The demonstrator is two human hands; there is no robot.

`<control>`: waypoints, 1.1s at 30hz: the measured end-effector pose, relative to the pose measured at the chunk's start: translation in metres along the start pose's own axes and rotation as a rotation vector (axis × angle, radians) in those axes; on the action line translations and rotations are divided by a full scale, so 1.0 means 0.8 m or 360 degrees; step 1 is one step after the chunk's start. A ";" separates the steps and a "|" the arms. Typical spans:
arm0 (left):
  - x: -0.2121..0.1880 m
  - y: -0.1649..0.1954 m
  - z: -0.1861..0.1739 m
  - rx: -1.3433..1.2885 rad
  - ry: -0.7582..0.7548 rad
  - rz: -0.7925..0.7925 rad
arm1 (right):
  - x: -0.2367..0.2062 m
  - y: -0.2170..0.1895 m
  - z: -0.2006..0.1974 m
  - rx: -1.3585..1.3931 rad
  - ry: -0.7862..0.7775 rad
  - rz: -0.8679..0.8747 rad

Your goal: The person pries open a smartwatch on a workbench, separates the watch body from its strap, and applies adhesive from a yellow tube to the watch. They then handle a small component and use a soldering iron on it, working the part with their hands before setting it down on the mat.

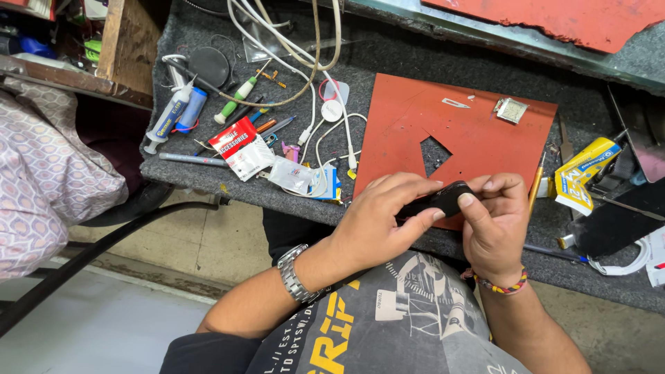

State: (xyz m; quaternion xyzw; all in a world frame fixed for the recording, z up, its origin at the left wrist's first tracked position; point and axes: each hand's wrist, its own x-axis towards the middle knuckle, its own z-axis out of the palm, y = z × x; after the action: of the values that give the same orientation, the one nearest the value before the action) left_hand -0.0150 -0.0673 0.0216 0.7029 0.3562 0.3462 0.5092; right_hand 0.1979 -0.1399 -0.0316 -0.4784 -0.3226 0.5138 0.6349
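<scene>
A red mat point(415, 131) lies on the dark bench, with a small blade point(455, 103) near its far edge. At the mat's near edge, the left hand point(377, 225) and right hand point(495, 225) pinch a small black device point(443, 199) between them, fingers closed narrowly around both its ends.

The small black device point(443, 199) is a dark, rounded, flat-bodied object with a smooth, slightly glossy shell. It is held above the near edge of the red mat, at about 5 o'clock from the triangular cut-out in that mat. Its long axis runs from 8 o'clock up to 2 o'clock, tilted slightly upward at the right end. Fingers cover its left end and its right end; only the middle section is visible. Finer surface detail cannot be determined.
</scene>
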 end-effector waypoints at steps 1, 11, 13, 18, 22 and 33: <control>0.000 -0.002 0.001 -0.0035 -0.0019 -0.0028 | -0.001 0.001 0.002 -0.0013 0.0004 0.0005; 0.001 -0.011 0.004 -0.0032 0.0060 0.0030 | -0.004 0.004 0.008 0.0031 -0.0052 -0.0037; 0.000 -0.014 -0.005 0.0000 0.0094 0.0003 | -0.004 0.006 0.006 0.0041 -0.0034 -0.0069; -0.008 -0.024 -0.037 0.0136 0.0090 0.0023 | 0.000 0.003 -0.010 0.0067 0.0033 -0.0140; -0.009 -0.023 -0.038 0.0252 0.0063 -0.0036 | 0.007 0.002 -0.019 0.0085 0.0092 -0.0141; -0.001 -0.021 -0.035 0.0095 0.0014 -0.0068 | 0.007 0.005 -0.018 0.0087 0.0114 -0.0131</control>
State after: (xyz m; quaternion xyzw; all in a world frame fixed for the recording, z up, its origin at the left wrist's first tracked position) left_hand -0.0413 -0.0511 0.0120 0.7084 0.3836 0.3274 0.4938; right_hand 0.2108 -0.1386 -0.0409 -0.4654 -0.3050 0.4785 0.6793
